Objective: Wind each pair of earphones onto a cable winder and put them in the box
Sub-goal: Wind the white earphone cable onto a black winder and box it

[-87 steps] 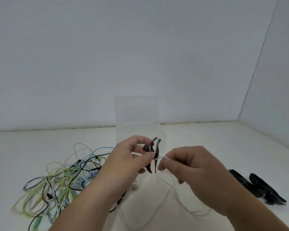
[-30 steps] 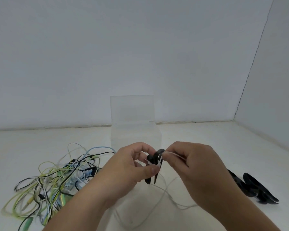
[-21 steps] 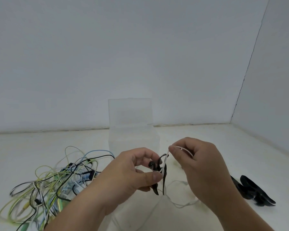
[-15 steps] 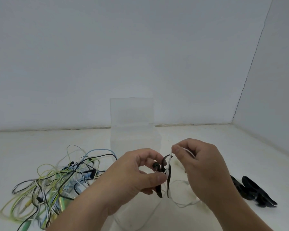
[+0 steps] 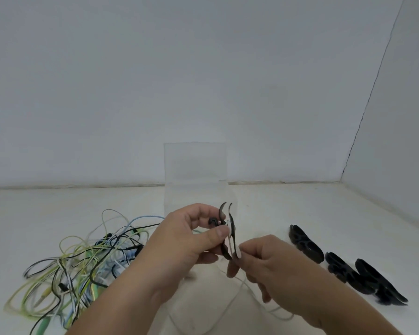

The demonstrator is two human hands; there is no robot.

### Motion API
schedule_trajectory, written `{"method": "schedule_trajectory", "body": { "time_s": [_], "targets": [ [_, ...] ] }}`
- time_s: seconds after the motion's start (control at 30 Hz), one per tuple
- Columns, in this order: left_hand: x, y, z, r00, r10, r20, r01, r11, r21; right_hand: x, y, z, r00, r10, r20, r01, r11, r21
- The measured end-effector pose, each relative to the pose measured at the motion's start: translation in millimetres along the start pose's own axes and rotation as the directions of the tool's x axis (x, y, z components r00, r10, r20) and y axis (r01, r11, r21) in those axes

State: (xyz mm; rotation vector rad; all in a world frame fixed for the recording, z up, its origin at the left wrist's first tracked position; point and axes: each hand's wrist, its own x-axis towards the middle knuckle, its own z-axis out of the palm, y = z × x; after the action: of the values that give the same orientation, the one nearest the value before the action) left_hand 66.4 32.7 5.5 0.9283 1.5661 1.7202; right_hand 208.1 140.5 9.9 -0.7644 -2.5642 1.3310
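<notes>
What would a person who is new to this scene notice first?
Most likely the two hands at the centre: the left hand holds a black cable winder while the right hand pinches a white cable at its lower end. Next, the colourful tangle of earphones on the left and the spare black winders on the right.

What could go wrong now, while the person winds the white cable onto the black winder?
The white cable, only pinched by the right hand, may slip and unwind from the winder held in the left hand. Its loose tail trails low by the clear box and might snag there.
</notes>
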Motion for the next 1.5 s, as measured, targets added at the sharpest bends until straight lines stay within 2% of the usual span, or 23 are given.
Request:
{"method": "schedule_trajectory", "body": {
  "time_s": [0.13, 0.2, 0.3, 0.43, 0.57, 0.67, 0.77, 0.9, 1.07, 1.17, 1.23, 1.3, 1.4, 1.5],
  "targets": [
    [3.0, -3.0, -3.1, 0.994, 0.013, -0.113, -0.010, 1.000, 0.022, -7.7, -7.2, -2.6, 0.997, -0.020, 0.068, 0.021, 1.000, -0.012],
    [4.8, -3.8, -4.6, 0.993, 0.020, -0.119, -0.013, 0.998, 0.065, -10.1, -10.6, -4.6, 0.998, -0.051, 0.020, 0.051, 0.999, 0.019],
    [3.6, -3.0, -4.9, 1.000, 0.024, -0.015, -0.022, 0.991, 0.132, -11.9, -12.5, -9.2, 0.984, -0.142, -0.107, 0.153, 0.983, 0.100],
    [-1.6, 0.7, -2.6, 0.992, 0.025, 0.124, -0.051, 0.976, 0.212, -13.3, -12.3, -11.7, 0.950, -0.262, -0.168, 0.288, 0.944, 0.157],
    [-2.2, 0.6, -0.3, 0.986, 0.007, 0.164, -0.056, 0.953, 0.298, -12.4, -10.1, -11.8, 0.873, -0.328, -0.361, 0.355, 0.935, 0.010],
    [-2.0, 0.0, -0.1, 0.976, 0.011, 0.218, -0.063, 0.970, 0.234, -8.1, -6.3, -11.3, 0.772, -0.340, -0.536, 0.314, 0.939, -0.144],
    [-1.2, 0.2, -1.7, 0.972, 0.009, 0.233, -0.053, 0.982, 0.181, -6.1, -4.8, -13.1, 0.733, -0.269, -0.624, 0.295, 0.953, -0.064],
    [-3.2, 1.6, -0.1, 0.954, -0.016, 0.299, -0.033, 0.987, 0.159, -4.5, -5.6, -14.5, 0.789, -0.192, -0.583, 0.275, 0.960, 0.057],
    [-3.8, 2.0, -0.4, 0.955, -0.042, 0.293, -0.012, 0.984, 0.180, -5.0, -6.5, -13.3, 0.779, -0.184, -0.600, 0.269, 0.961, 0.055],
    [-3.7, 3.0, 0.0, 0.961, -0.015, 0.277, -0.028, 0.988, 0.149, -2.4, -2.1, -12.9, 0.816, -0.133, -0.562, 0.200, 0.978, 0.058],
    [-3.8, 3.3, 1.8, 0.967, 0.011, 0.253, -0.040, 0.993, 0.110, 1.3, 2.4, -12.6, 0.878, -0.075, -0.473, 0.100, 0.995, 0.029],
    [-2.8, 2.1, 2.9, 0.979, 0.028, 0.203, -0.045, 0.996, 0.078, 3.2, 4.2, -9.6, 0.946, -0.025, -0.324, 0.011, 0.999, -0.047],
    [-1.1, 0.5, 2.5, 0.991, 0.056, 0.118, -0.060, 0.998, 0.031, 4.1, 4.8, -4.5, 0.983, -0.050, -0.178, 0.027, 0.991, -0.130],
    [0.5, 0.5, -1.9, 0.996, 0.072, 0.046, -0.071, 0.997, -0.018, 1.9, 0.7, -4.8, 0.991, -0.047, -0.122, 0.045, 0.999, -0.018]
  ]
}}
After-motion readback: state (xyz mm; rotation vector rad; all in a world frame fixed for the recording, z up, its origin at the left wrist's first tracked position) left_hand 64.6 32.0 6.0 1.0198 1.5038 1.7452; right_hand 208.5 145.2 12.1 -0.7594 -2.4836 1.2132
